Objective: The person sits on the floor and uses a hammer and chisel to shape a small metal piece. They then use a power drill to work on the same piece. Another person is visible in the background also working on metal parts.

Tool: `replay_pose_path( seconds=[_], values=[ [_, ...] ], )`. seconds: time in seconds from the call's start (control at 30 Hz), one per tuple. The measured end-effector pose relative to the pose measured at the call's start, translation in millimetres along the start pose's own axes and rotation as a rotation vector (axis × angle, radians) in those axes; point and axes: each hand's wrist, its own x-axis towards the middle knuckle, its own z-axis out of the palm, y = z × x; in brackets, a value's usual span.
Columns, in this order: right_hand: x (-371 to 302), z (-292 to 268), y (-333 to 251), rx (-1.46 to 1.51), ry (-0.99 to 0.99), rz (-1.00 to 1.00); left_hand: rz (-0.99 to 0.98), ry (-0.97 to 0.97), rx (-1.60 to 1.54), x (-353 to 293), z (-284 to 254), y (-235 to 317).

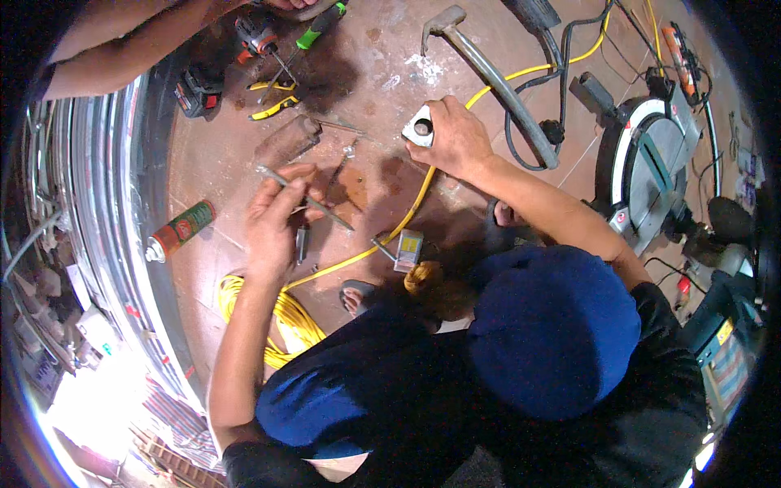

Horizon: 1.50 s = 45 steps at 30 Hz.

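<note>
Left of the hammer (pixel 527 122), in the head view, the right hand (pixel 457 138) has its grip wrapped around a white block (pixel 413 136). Farther left of the hammer, the left hand (pixel 272 210) has its grip pinching a thin rod (pixel 329 214), which slants across the fingers. Also left of the hammer lie a can (pixel 185 228), a battery (pixel 198 91) and a drill (pixel 256 35); right of it sits a saw (pixel 651 154).

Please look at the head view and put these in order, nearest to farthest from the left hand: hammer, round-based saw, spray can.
1. Spray can, left of the left hand.
2. Hammer, up and right.
3. Round-based saw, far right.
</note>
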Motion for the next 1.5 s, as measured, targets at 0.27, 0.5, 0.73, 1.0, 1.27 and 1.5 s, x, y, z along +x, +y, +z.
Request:
replay_pose_path(
  seconds=[0.27, 0.5, 0.73, 1.0, 1.27, 1.5],
  values=[
    [-34.8, -6.3, -22.7, 0.556, -0.073, -0.413, -0.357, -0.080, -0.128, 8.4, 16.3, -59.6],
    [-38.4, -2.2, -54.0, 0.668, -0.166, -0.590, -0.246, -0.389, -0.247, 8.5, 9.0, -78.6],
    [-39.0, 12.0, -55.1, 0.731, 0.015, -0.696, -0.254, -0.357, -0.293, -0.2, 3.8, -84.0],
    [-38.4, 14.2, -53.2, 0.721, 0.033, -0.701, -0.267, -0.358, -0.271, -1.6, 7.0, -80.0],
    [-41.3, 8.9, -52.2, 0.725, 0.015, -0.672, -0.254, -0.380, -0.266, -1.9, 12.1, -77.9],
    [-41.6, 6.6, -53.8, 0.739, -0.005, -0.694, -0.276, -0.352, -0.278, -8.6, 14.7, -72.6]
  ],
)
